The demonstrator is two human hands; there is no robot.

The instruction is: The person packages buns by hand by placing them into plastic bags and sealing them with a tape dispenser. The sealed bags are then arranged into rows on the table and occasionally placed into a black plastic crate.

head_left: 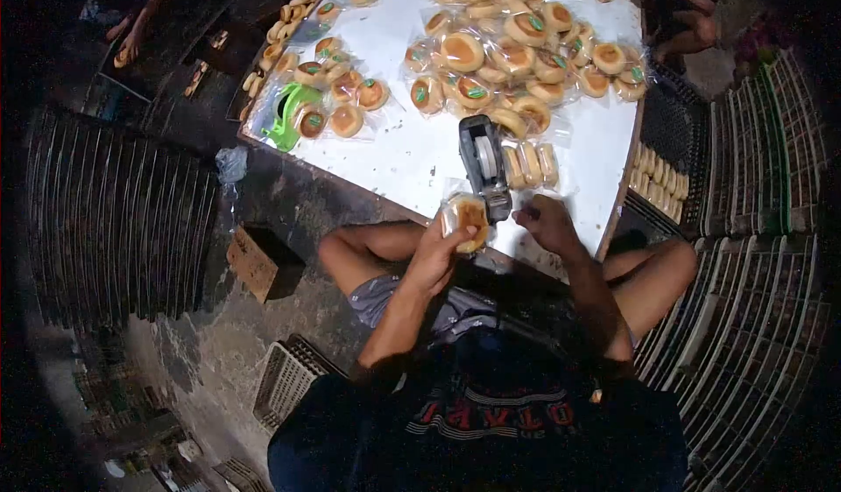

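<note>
Bagged bun (pixel 467 220) sat gripped in the left hand (pixel 438 248), at the table's (pixel 399 155) six o'clock edge, touching the tape dispenser (pixel 484 166). Right hand (pixel 545 222), at three o'clock of it, was pinched shut, seemingly on tape, too small to confirm. Sealed buns (pixel 491 58) lay heaped at twelve o'clock. Tape could fold onto itself or miss the bag's neck if pulled askew.

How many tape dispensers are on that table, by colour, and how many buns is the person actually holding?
Grey tape dispenser: 1
Green tape dispenser: 1
Wrapped bun in the left hand: 1
Total: 3
The right hand holds no bun; the loose buns piled on the white table are too many to count reliably.
</note>
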